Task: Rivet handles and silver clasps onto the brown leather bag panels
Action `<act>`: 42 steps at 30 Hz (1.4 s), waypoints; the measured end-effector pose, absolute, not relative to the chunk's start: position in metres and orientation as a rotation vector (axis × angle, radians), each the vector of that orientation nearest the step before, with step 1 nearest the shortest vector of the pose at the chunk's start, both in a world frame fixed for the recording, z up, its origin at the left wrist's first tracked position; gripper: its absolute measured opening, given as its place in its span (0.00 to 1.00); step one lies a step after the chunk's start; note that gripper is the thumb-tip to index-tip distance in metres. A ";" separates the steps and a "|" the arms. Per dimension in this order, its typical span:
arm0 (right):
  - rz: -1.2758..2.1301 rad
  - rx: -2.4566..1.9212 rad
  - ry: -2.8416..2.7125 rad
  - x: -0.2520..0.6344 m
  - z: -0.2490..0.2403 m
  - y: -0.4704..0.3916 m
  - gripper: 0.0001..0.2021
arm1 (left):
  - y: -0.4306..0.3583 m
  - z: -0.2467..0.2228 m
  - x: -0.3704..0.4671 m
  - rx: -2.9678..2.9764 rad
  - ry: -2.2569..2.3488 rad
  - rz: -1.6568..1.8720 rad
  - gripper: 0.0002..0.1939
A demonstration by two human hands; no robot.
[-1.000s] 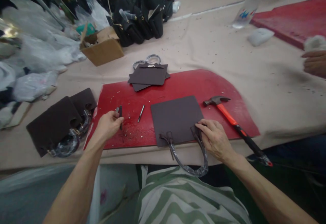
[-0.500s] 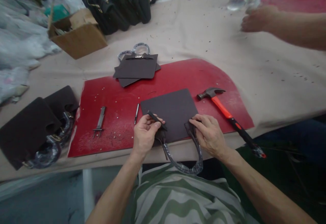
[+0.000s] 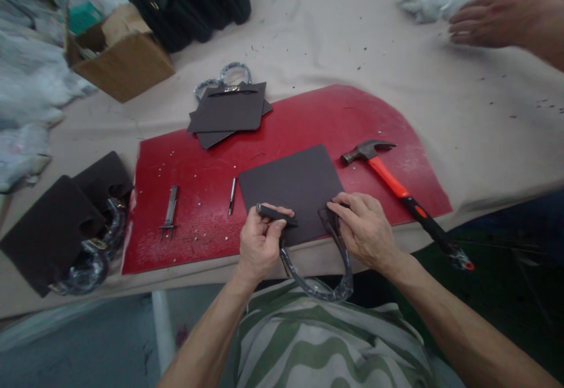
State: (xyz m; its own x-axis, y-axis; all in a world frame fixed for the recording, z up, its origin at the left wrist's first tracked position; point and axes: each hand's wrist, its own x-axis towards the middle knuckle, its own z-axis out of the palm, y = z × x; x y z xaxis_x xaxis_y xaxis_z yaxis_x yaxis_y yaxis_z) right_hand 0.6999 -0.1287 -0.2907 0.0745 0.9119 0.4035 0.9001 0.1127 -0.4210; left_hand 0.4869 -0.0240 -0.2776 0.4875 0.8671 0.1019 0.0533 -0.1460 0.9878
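Note:
My left hand (image 3: 259, 244) is closed around a short dark strip (image 3: 275, 214), pinched between thumb and fingers. Beside it, one end of a curved bag handle (image 3: 321, 293) wrapped in clear plastic is partly hidden by that hand. My right hand (image 3: 363, 226) pinches the handle's other end tab over the near edge of a dark brown panel (image 3: 291, 182). The handle loop hangs toward my body, past the table edge. The panel lies flat on a red mat (image 3: 202, 170).
A claw hammer (image 3: 388, 182) lies right of the panel; a metal punch (image 3: 232, 196) and a pronged tool (image 3: 169, 211) lie left. Panels with handles (image 3: 233, 109) sit behind, more (image 3: 57, 223) at left. A cardboard box (image 3: 123, 62) and black bags (image 3: 189, 0) stand farther back. A co-worker's hand (image 3: 497, 20) is near crumpled plastic.
The dark strip in my left hand has tipped to lie flatter, and that hand sits slightly farther right. My right hand keeps its pinch. The co-worker's hand has spread its fingers beside the plastic.

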 end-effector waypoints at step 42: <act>0.028 -1.713 -1.794 0.702 -0.292 -0.132 0.16 | -0.033 -0.291 0.486 2.075 0.918 0.892 0.08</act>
State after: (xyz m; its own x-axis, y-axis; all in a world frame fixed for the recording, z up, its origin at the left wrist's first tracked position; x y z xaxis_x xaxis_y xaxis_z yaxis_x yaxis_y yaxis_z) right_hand 0.7025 -0.1319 -0.2915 0.0640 0.9005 0.4302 0.8869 0.1463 -0.4383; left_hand 0.4864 -0.0326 -0.2911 0.5143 0.8015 0.3051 0.3284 -0.5127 0.7933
